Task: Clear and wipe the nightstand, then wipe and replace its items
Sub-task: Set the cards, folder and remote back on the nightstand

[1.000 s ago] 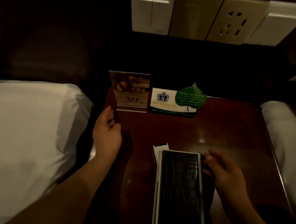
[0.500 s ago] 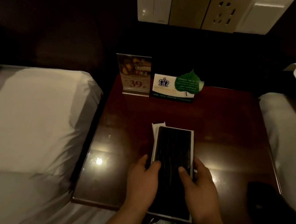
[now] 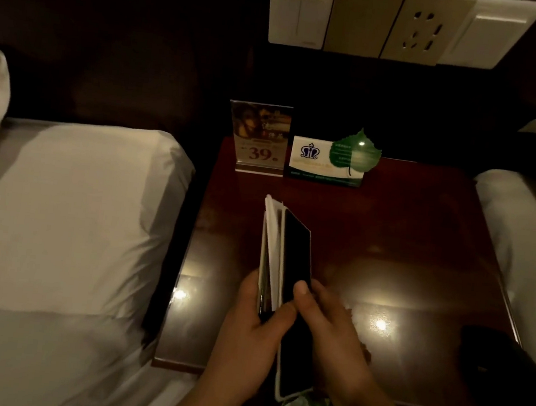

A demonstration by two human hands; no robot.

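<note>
Two hands hold a black folder (image 3: pixel 296 254) tilted on edge over the tabletop (image 3: pixel 419 250) at 6 o'clock, with white pages (image 3: pixel 271 236) fanning on its left. The left hand (image 3: pixel 248 328) curls its grip round the near end. The right hand (image 3: pixel 332 333) pinches the cover under its thumb. A price sign (image 3: pixel 259 140) and a leaf card (image 3: pixel 329 163) (side by side) stand at 11 o'clock.

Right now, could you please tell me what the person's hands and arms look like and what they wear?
The left hand and right hand are bare: no gloves, and no ring, watch or bracelet that I can make out in the dim light. No sleeve shows up to the frame's edge.
</note>
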